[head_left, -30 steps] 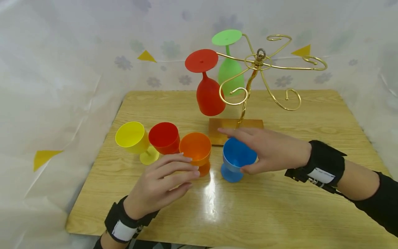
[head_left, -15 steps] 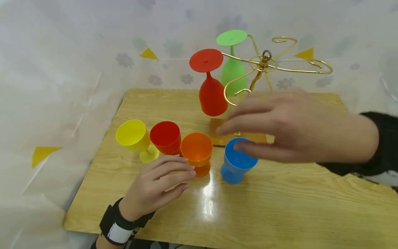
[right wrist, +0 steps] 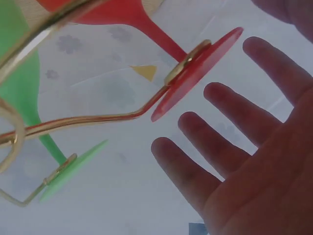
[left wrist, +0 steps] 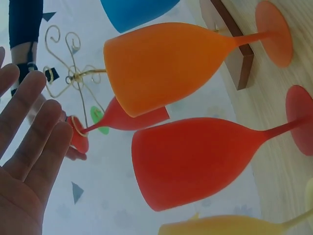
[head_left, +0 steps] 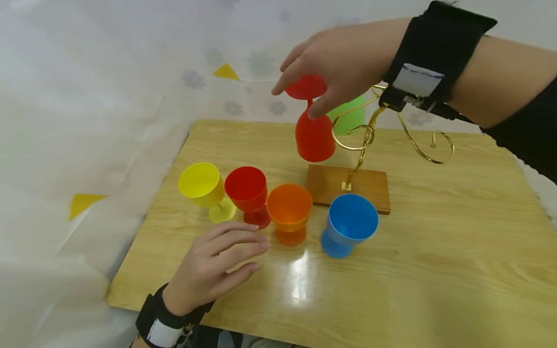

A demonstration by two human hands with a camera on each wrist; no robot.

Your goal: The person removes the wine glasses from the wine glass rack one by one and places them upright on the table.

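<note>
A red goblet (head_left: 313, 137) hangs upside down by its foot (right wrist: 195, 73) from a gold wire rack (head_left: 428, 152). My right hand (head_left: 324, 77) is raised at that foot, thumb beside the stem and fingers (right wrist: 230, 122) straight and spread. Whether they touch it I cannot tell. A green goblet (head_left: 348, 118) hangs behind, partly hidden. My left hand (head_left: 217, 266) lies relaxed on the table, holding nothing, just short of the upright orange goblet (head_left: 289, 205) and the upright red goblet (head_left: 246, 186).
A yellow goblet (head_left: 201, 181) and a blue goblet (head_left: 351, 220) also stand upright in the row. The rack rises from a wooden base (head_left: 348, 186) on the wooden table (head_left: 435, 270). White sheeting with yellow triangles surrounds the table.
My right hand has risen from over the blue goblet to the foot of the hanging red goblet. The left hand has stayed put on the table.
</note>
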